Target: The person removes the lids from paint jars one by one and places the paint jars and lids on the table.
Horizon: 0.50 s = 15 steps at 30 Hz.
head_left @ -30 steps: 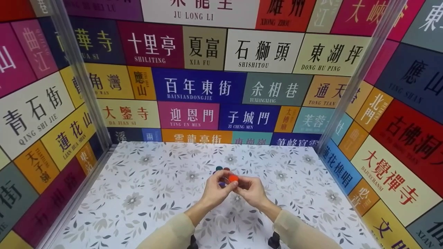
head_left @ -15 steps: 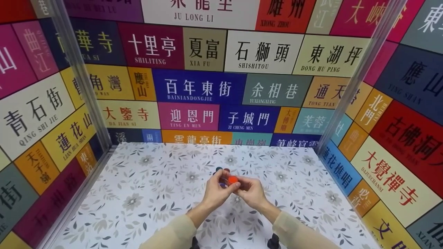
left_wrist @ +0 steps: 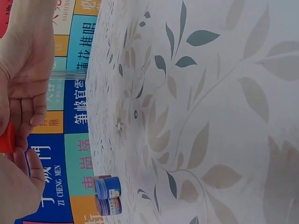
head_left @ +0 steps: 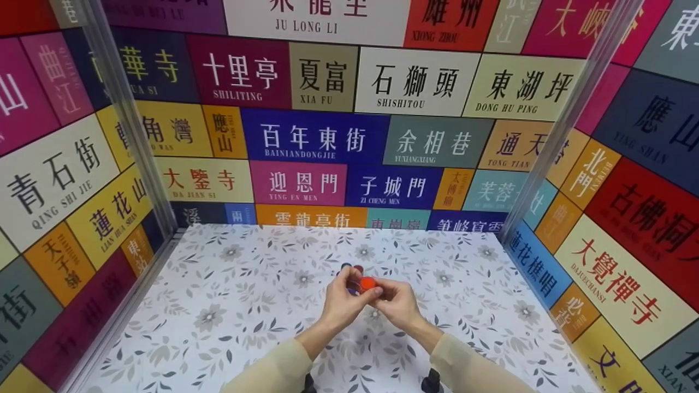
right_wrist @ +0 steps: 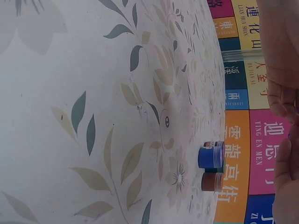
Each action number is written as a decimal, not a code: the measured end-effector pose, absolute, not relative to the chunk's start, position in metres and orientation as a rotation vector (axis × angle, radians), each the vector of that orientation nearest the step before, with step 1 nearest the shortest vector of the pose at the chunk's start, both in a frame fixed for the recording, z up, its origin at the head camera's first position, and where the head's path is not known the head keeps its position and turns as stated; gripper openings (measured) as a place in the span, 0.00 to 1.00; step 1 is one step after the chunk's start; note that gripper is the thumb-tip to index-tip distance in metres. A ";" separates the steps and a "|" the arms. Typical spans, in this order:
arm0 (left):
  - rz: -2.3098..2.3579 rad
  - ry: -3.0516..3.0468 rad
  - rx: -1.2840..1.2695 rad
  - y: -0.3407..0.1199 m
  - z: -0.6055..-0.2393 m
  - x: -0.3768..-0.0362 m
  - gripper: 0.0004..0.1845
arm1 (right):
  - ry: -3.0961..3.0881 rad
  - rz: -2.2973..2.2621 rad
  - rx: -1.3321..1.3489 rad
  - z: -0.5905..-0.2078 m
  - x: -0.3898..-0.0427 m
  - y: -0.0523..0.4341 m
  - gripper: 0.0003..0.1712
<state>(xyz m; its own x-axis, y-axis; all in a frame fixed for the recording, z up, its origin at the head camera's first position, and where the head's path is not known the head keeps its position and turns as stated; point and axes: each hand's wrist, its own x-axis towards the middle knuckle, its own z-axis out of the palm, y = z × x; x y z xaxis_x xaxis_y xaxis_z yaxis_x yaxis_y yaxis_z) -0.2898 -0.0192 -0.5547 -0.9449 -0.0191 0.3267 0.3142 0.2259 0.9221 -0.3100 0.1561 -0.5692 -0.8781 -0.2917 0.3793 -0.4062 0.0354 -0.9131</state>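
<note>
From the head view, over the middle of the flowered table (head_left: 218,305), I am bringing both hands together: my left hand (head_left: 341,303) and my right hand (head_left: 398,303) are meeting around a small pot with an orange lid (head_left: 367,283), fingers of both curled in and pinching it between them, held up off the table. Just beyond my fingertips, two more small pots (head_left: 350,268) are standing side by side on the table, partly hidden by my left fingers. Walls of coloured signs (head_left: 314,136) are closing in the table on three sides. At the left wrist, my left hand (left_wrist: 18,186) is showing at the bottom edge and my right hand (left_wrist: 28,79) above it, with the orange lid (left_wrist: 6,138) sitting between them at the frame's edge, fingers bent around it; farther off, a blue pot (left_wrist: 108,187) and a darker one (left_wrist: 108,205) are standing touching each other near the wall. At the right wrist, my right hand (right_wrist: 282,186) and left hand (right_wrist: 280,60) are only showing along the frame's right side, and I cannot tell the grip from here; the blue pot (right_wrist: 211,157) and a brown pot (right_wrist: 212,181) are standing just beside one another near the table's far edge.
</note>
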 end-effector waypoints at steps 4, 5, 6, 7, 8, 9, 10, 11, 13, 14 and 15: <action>-1.790 -2.236 -0.289 -0.020 -0.556 -0.290 0.26 | -2.188 1.995 0.761 -0.570 -0.310 0.157 0.23; -1.789 -2.238 -0.300 -0.021 -0.556 -0.290 0.26 | -2.190 1.993 0.767 -0.570 -0.310 0.157 0.23; -1.784 -2.239 -0.321 -0.022 -0.556 -0.290 0.25 | -2.197 1.985 0.770 -0.570 -0.310 0.157 0.23; -1.780 -2.240 -0.344 -0.023 -0.557 -0.290 0.25 | -2.206 1.974 0.768 -0.570 -0.310 0.158 0.22; -1.779 -2.242 -0.369 -0.024 -0.557 -0.290 0.25 | -2.218 1.969 0.757 -0.570 -0.310 0.158 0.22; -1.772 -2.247 -0.393 -0.025 -0.557 -0.291 0.25 | -2.232 1.954 0.744 -0.570 -0.310 0.159 0.22; -1.765 -2.252 -0.416 -0.026 -0.557 -0.291 0.24 | -2.243 1.938 0.732 -0.570 -0.310 0.159 0.21; -1.757 -2.258 -0.435 -0.026 -0.557 -0.291 0.24 | -2.253 1.924 0.722 -0.569 -0.310 0.160 0.21; -1.740 -2.270 -0.460 -0.028 -0.557 -0.291 0.22 | -2.271 1.901 0.706 -0.569 -0.309 0.161 0.21; -1.733 -2.274 -0.465 -0.028 -0.557 -0.291 0.21 | -2.275 1.895 0.707 -0.569 -0.309 0.161 0.21; -1.727 -2.276 -0.465 -0.028 -0.557 -0.291 0.20 | -2.272 1.888 0.717 -0.569 -0.309 0.161 0.21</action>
